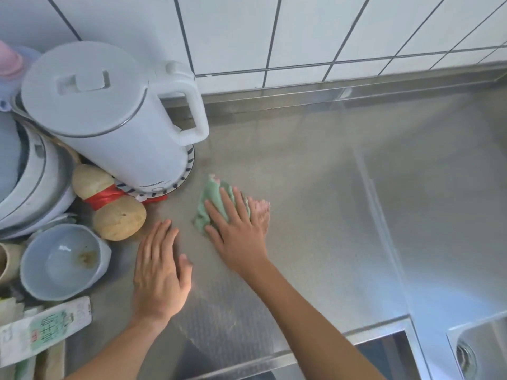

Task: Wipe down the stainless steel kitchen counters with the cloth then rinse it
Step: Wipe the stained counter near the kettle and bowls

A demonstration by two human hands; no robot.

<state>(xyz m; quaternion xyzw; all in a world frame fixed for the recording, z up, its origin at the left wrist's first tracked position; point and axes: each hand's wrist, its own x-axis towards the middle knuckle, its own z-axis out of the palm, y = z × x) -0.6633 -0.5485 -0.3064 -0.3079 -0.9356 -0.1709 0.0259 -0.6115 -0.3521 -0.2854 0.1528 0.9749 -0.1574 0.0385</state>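
A green and pink cloth (212,196) lies flat on the stainless steel counter (315,187), just right of the kettle's base. My right hand (238,231) presses down on the cloth with spread fingers, covering its middle. My left hand (159,272) rests palm down on the bare counter to the cloth's left, fingers together, holding nothing. The sink (480,349) shows at the bottom right corner with its drain visible.
A white electric kettle (109,113) stands on a plate at the back left. Beside it are a gourd tied with red ribbon (109,201), a pale blue bowl (63,261), a rice cooker (24,182) and a carton (41,330). White tiles back the counter.
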